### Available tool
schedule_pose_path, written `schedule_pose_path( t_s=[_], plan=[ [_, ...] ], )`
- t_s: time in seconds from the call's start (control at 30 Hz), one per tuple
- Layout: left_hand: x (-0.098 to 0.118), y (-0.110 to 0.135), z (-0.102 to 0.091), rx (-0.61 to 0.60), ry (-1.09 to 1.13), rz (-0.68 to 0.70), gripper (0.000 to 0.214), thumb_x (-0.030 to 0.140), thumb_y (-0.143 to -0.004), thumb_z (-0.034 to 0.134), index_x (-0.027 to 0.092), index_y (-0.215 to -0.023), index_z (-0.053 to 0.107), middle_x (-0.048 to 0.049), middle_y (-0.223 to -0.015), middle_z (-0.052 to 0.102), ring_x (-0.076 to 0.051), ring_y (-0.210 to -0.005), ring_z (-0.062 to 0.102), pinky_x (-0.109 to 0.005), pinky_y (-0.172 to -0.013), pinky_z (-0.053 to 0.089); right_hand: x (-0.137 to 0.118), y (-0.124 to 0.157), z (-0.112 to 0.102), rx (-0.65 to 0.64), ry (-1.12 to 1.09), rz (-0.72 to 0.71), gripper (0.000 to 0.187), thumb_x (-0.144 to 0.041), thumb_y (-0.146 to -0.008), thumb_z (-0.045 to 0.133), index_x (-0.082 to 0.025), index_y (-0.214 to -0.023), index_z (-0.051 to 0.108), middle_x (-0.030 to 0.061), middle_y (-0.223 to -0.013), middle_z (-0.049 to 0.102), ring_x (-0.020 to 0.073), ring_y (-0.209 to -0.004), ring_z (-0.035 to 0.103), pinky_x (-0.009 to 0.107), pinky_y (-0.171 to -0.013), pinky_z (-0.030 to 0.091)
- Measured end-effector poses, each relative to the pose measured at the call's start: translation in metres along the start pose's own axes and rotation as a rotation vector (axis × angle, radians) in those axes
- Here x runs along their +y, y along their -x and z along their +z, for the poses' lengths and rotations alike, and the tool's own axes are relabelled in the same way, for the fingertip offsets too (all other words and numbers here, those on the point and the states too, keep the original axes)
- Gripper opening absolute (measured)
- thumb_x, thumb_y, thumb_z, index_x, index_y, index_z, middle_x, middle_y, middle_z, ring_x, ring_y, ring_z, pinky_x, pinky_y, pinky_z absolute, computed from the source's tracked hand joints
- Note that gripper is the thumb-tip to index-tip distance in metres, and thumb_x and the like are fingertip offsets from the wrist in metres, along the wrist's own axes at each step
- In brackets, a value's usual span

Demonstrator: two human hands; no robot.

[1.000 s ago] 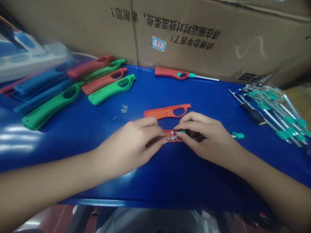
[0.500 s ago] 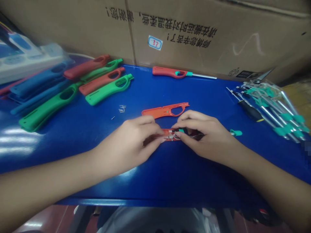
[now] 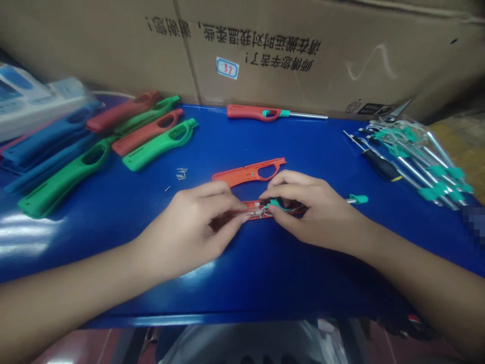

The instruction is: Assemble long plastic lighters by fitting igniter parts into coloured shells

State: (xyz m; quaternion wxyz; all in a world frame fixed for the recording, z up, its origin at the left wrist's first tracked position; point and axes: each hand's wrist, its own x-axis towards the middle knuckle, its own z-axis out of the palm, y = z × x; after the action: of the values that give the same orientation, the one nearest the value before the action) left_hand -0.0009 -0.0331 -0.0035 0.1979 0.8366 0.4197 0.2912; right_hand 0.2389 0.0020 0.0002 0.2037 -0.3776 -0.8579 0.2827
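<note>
An orange lighter half-shell point(image 3: 251, 206) lies on the blue table between my hands, with clear, white and teal inner parts in it. My left hand point(image 3: 204, 222) is closed over its left end, thumb and fingers pinching the shell and the clear part. At the middle, the fingertips of my right hand point(image 3: 306, 202) close around the teal trigger point(image 3: 275, 203) and the thin wires beside it. A metal tube with a teal tip point(image 3: 358, 198) sticks out past my right hand. Just behind lies the other orange half-shell point(image 3: 242, 176), inner side up.
Red, green and blue shells point(image 3: 68, 177) are piled at the left, near a white power strip point(image 3: 38, 106). Small screws point(image 3: 182, 174) lie left of centre. An assembled lighter point(image 3: 252, 112) rests by the cardboard box point(image 3: 265, 50). A screwdriver point(image 3: 381, 164) and tube assemblies point(image 3: 428, 162) lie right.
The view has shifted slightly, moving most things left. My right fingers have shifted a little at the teal trigger, and more of it now shows. My left hand keeps its hold.
</note>
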Motion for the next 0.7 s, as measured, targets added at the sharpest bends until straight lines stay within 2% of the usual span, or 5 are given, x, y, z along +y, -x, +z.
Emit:
schedule_pose_path(
  t_s=[0.2,0.4,0.7],
  plan=[
    [0.0019,0.0015,-0.0040,-0.012,-0.054,0.095,0.014,0.019,-0.095,0.068,0.019,-0.105,0.078,-0.0006,-0.083,0.068,-0.009,-0.071,0.066,-0.020,-0.066,0.053,0.0002,0.0010,-0.0009,-0.014,-0.008,-0.017,0.022,-0.012,-0.091,0.060,-0.019,-0.107,0.072,0.0046,-0.107,0.065,0.0146,-0.088,0.062,0.029,-0.073,0.049],
    [0.0017,0.0018,-0.0014,-0.009,-0.029,0.071,0.012,0.020,-0.093,0.071,0.019,-0.102,0.079,0.0001,-0.085,0.070,-0.006,-0.070,0.066,-0.016,-0.065,0.053,-0.0008,0.0019,-0.0032,-0.066,0.037,-0.004,0.021,-0.013,-0.093,0.058,-0.021,-0.108,0.071,0.0053,-0.109,0.065,0.0173,-0.093,0.062,0.031,-0.075,0.048],
    [0.0087,0.0068,-0.0097,-0.004,-0.156,0.202,0.018,0.019,-0.094,0.071,0.019,-0.112,0.073,-0.0004,-0.093,0.075,-0.010,-0.078,0.072,-0.020,-0.074,0.057,-0.0004,0.0038,-0.0057,-0.076,0.045,-0.056,0.025,-0.011,-0.093,0.056,-0.022,-0.112,0.069,0.0060,-0.110,0.063,0.0189,-0.099,0.062,0.032,-0.079,0.050]
  ],
)
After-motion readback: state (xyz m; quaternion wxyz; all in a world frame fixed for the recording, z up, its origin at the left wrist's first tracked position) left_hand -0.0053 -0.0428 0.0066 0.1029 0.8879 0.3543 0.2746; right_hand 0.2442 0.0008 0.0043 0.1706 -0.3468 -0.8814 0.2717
